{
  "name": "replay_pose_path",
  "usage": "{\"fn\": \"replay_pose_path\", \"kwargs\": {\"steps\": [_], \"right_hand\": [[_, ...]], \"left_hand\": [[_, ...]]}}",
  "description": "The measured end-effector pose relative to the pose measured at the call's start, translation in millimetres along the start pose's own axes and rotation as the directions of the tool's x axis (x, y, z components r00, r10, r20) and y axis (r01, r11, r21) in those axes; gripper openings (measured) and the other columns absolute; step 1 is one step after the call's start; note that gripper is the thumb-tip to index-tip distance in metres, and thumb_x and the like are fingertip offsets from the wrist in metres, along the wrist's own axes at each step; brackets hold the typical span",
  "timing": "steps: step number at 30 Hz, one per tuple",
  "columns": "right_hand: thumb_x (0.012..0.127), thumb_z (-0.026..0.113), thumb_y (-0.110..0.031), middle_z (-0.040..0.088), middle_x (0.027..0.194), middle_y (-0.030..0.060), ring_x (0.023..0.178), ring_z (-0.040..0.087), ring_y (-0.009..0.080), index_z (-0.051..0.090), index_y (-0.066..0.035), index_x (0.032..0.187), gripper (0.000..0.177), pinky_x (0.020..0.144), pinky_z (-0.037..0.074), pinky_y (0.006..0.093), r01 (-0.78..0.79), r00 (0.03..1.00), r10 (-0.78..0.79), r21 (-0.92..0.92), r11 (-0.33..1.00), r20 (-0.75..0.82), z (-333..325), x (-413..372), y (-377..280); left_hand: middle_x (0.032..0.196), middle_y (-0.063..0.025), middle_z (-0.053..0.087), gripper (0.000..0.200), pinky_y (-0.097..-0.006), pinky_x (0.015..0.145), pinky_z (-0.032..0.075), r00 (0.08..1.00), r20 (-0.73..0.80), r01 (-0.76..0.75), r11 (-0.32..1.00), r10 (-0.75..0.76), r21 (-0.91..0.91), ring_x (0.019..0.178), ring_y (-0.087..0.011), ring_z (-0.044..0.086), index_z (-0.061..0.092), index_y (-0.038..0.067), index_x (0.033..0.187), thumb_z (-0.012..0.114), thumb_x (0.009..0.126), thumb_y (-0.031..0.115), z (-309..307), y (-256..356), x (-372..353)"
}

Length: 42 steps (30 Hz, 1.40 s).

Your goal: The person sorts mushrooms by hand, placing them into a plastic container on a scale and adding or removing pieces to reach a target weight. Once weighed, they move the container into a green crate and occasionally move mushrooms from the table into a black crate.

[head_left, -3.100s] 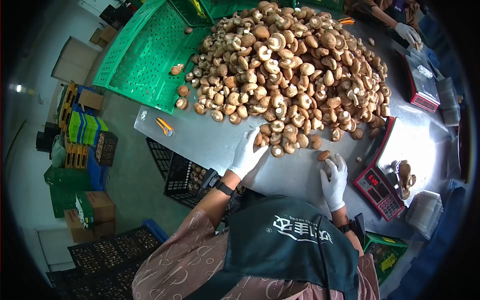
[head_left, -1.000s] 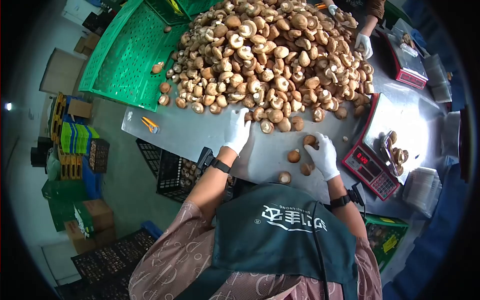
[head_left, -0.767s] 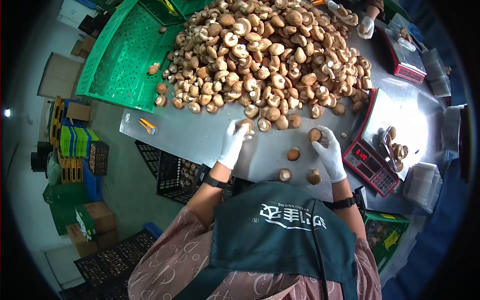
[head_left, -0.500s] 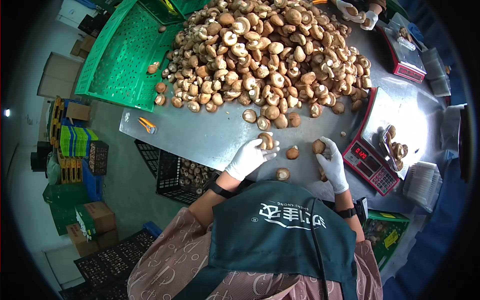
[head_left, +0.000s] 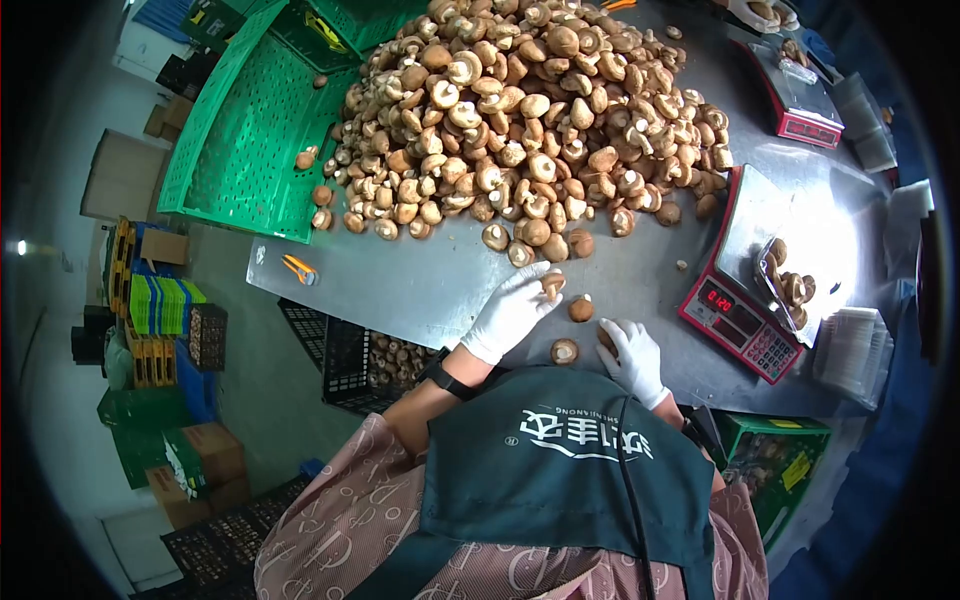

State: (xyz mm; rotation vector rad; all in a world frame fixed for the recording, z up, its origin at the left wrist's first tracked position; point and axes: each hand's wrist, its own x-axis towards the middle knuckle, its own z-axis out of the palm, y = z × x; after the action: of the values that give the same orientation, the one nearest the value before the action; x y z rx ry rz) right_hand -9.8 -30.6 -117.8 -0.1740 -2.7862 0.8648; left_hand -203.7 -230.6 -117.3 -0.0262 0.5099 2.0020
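My left hand point(head_left: 508, 318), in a white glove, is closed on a brown-capped shiitake mushroom point(head_left: 552, 287), its stem side partly showing. Also gloved, my right hand point(head_left: 634, 364) curls over another shiitake mushroom point(head_left: 606, 338) close to the apron; its fingers partly cover that cap. Between the hands, two loose mushrooms lie on the metal table: one cap-up point(head_left: 581, 308), one with its pale underside showing point(head_left: 564, 351). Beyond them rises a large heap of shiitake mushrooms point(head_left: 530, 130).
A red scale point(head_left: 728, 318) at right reads 0.120 and bears a tray of mushrooms point(head_left: 795, 288). Clear plastic trays point(head_left: 853, 355) are stacked beside it. A green crate point(head_left: 240, 150) lies at left near an orange cutter point(head_left: 299, 269). Another person's gloved hands point(head_left: 765, 14) work near a second scale point(head_left: 800, 105).
My right hand has come down toward the apron and slightly left, now over a mushroom there. My left hand keeps its mushroom and has turned a little. The other person's hands moved farther up.
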Motion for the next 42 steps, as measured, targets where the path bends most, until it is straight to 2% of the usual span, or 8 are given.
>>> {"fn": "replay_pose_path", "kwargs": {"steps": [2,10,28,30,35,38,40,42], "right_hand": [[0.080,0.075,-0.013,0.062,0.117,0.0133,0.101,0.063,0.0319,0.058,-0.010,0.129,0.052,0.082,0.054,0.0412,-0.060,0.998,0.062,0.167,0.984,-0.010,5,13,0],[0.079,0.075,-0.020,0.059,0.096,0.0114,0.088,0.063,0.0299,0.060,-0.014,0.130,0.053,0.074,0.054,0.0408,0.028,0.976,0.019,-0.213,0.977,0.217,-13,67,-25],[0.079,0.075,-0.017,0.060,0.091,0.0124,0.088,0.064,0.0320,0.067,-0.012,0.103,0.026,0.075,0.053,0.0425,-0.102,0.995,0.101,0.078,0.992,0.015,18,68,-6],[0.079,0.075,-0.015,0.060,0.091,0.0127,0.088,0.064,0.0321,0.068,-0.012,0.104,0.026,0.075,0.054,0.0420,-0.156,0.987,0.161,0.218,0.963,-0.008,15,68,-6],[0.081,0.075,-0.011,0.061,0.095,0.0133,0.090,0.064,0.0328,0.068,-0.012,0.109,0.029,0.077,0.053,0.0408,-0.177,0.971,0.232,0.489,0.854,-0.054,5,60,-5],[0.080,0.077,-0.016,0.062,0.099,0.0126,0.093,0.065,0.0336,0.067,-0.015,0.115,0.036,0.079,0.054,0.0414,-0.079,0.986,0.018,0.365,0.928,0.167,-14,54,-20],[0.079,0.078,-0.025,0.062,0.100,0.0113,0.094,0.065,0.0331,0.067,-0.018,0.118,0.042,0.079,0.055,0.0424,0.185,0.886,-0.263,0.229,0.956,0.383,-10,52,-22],[0.078,0.077,-0.032,0.063,0.100,0.0108,0.094,0.066,0.0318,0.066,-0.020,0.118,0.043,0.078,0.055,0.0433,0.251,0.849,-0.286,0.136,0.958,0.444,-3,56,-22]], "left_hand": [[0.149,-0.0170,0.045,0.053,-0.0386,0.117,0.037,0.979,-0.071,-0.047,0.545,0.192,0.837,0.143,-0.0285,0.041,0.040,-0.001,0.147,0.053,0.095,-0.003,16,1,1],[0.143,-0.0156,0.050,0.064,-0.0404,0.112,0.040,0.905,0.338,-0.254,-0.311,0.257,0.916,0.133,-0.0310,0.049,0.049,0.006,0.144,0.067,0.083,-0.001,37,4,-20],[0.115,-0.0157,0.060,0.052,-0.0411,0.085,0.054,0.977,0.175,-0.098,-0.469,0.125,0.878,0.098,-0.0365,0.064,0.056,0.007,0.137,0.067,0.086,0.009,21,-34,8],[0.111,-0.0108,0.063,0.047,-0.0390,0.081,0.055,0.969,0.203,-0.125,-0.430,0.143,0.894,0.089,-0.0308,0.066,0.055,0.005,0.138,0.064,0.092,0.010,18,-34,11],[0.120,-0.0084,0.062,0.040,-0.0290,0.078,0.053,0.993,-0.089,0.109,0.891,-0.077,0.440,0.094,-0.0151,0.063,0.049,-0.001,0.141,0.054,0.105,0.015,-2,-14,11],[0.134,-0.0150,0.059,0.043,-0.0333,0.085,0.055,0.991,-0.086,0.110,0.989,-0.102,0.095,0.104,-0.0194,0.062,0.043,-0.001,0.145,0.045,0.109,0.022,12,-9,1],[0.142,-0.0189,0.053,0.045,-0.0426,0.093,0.055,0.990,0.025,-0.104,0.586,0.141,0.803,0.105,-0.0280,0.061,0.042,0.000,0.146,0.039,0.110,0.028,18,-13,-5],[0.142,-0.0201,0.052,0.045,-0.0498,0.098,0.052,0.987,-0.159,0.038,0.956,0.010,0.292,0.107,-0.0313,0.060,0.044,0.003,0.145,0.040,0.110,0.031,11,-10,1]]}}
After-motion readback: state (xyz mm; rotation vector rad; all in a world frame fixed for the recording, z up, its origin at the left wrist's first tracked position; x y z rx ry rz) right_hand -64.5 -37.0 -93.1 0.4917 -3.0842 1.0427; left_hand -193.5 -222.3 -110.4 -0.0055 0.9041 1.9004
